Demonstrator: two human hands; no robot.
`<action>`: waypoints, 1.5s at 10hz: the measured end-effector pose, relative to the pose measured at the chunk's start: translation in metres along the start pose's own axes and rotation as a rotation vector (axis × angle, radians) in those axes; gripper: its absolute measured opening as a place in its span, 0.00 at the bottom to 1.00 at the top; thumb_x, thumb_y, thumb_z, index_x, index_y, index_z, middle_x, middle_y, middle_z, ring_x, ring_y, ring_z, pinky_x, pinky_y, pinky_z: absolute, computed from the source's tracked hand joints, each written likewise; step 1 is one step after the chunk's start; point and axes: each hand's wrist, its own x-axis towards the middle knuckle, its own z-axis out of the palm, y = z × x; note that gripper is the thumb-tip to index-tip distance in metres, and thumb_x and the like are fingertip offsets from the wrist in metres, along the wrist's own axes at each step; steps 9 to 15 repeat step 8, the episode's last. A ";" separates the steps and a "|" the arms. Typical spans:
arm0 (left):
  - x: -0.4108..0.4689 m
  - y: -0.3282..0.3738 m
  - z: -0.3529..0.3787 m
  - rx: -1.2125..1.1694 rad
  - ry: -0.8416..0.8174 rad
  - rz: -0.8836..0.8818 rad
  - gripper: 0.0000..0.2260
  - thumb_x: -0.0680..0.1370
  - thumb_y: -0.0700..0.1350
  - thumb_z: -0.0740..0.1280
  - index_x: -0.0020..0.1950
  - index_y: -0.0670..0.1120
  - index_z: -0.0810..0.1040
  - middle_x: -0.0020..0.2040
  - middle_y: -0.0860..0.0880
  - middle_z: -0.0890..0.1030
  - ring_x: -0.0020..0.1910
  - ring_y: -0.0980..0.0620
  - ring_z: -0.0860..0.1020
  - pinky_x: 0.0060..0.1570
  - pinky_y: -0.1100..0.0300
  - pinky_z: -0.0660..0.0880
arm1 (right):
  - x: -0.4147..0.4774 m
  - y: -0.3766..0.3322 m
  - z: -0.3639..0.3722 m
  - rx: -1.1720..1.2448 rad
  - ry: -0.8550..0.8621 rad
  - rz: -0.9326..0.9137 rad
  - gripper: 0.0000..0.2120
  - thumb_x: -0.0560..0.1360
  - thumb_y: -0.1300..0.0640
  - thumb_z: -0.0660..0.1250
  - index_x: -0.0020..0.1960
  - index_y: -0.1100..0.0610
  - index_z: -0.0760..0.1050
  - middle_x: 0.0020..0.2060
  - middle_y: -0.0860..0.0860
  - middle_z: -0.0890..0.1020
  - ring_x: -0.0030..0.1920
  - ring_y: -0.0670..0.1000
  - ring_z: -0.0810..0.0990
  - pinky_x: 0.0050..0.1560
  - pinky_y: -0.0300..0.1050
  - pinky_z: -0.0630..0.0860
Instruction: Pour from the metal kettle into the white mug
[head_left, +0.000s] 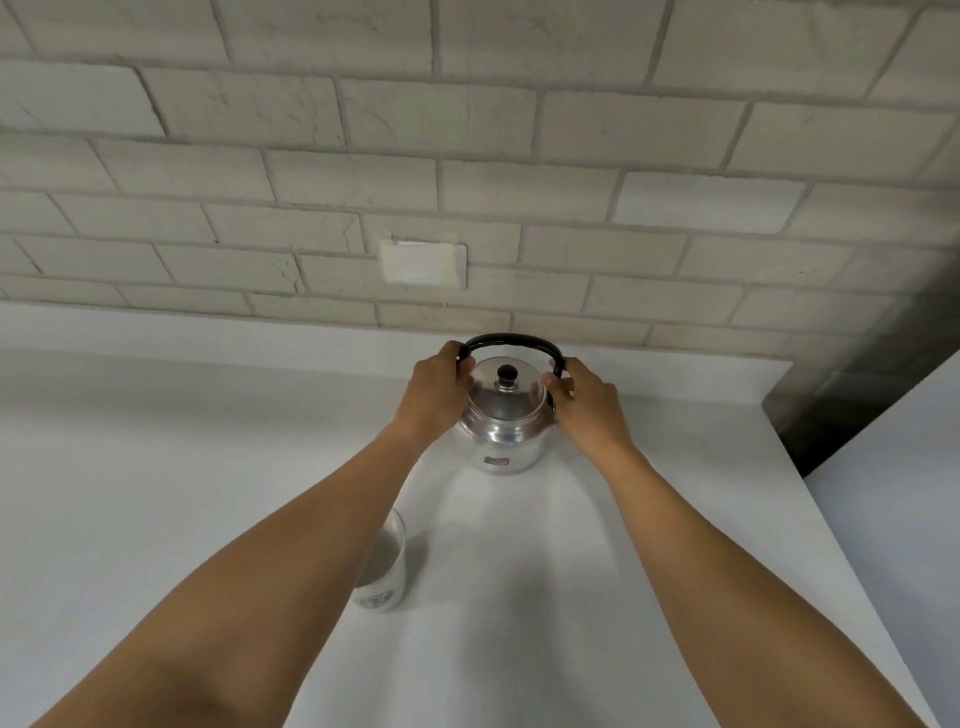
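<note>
A shiny metal kettle (501, 434) with a black arched handle and a black lid knob stands upright on the white counter (156, 467), near the back wall. My left hand (434, 392) grips the left end of the handle and my right hand (584, 402) grips the right end. The white mug (384, 566) stands nearer to me, left of the kettle, partly hidden under my left forearm. The kettle's spout is not visible.
A pale brick wall (467, 156) with a white cover plate (423, 262) rises behind the counter. On the right the counter ends at a dark gap (831, 415), with another white surface (893, 509) beyond it.
</note>
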 end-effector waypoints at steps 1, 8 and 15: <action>0.014 -0.008 0.006 -0.036 -0.023 -0.032 0.13 0.88 0.47 0.59 0.65 0.41 0.77 0.46 0.45 0.80 0.41 0.48 0.78 0.41 0.58 0.73 | 0.016 0.003 0.007 -0.018 -0.001 0.014 0.13 0.83 0.47 0.61 0.61 0.52 0.78 0.40 0.47 0.81 0.45 0.52 0.79 0.45 0.43 0.72; 0.003 -0.021 0.006 0.031 -0.024 -0.008 0.29 0.84 0.46 0.66 0.83 0.45 0.61 0.79 0.41 0.66 0.77 0.40 0.71 0.66 0.56 0.68 | -0.025 0.029 0.008 0.077 0.035 0.101 0.19 0.82 0.50 0.65 0.71 0.53 0.75 0.67 0.53 0.80 0.64 0.54 0.80 0.60 0.40 0.71; 0.003 -0.021 0.006 0.031 -0.024 -0.008 0.29 0.84 0.46 0.66 0.83 0.45 0.61 0.79 0.41 0.66 0.77 0.40 0.71 0.66 0.56 0.68 | -0.025 0.029 0.008 0.077 0.035 0.101 0.19 0.82 0.50 0.65 0.71 0.53 0.75 0.67 0.53 0.80 0.64 0.54 0.80 0.60 0.40 0.71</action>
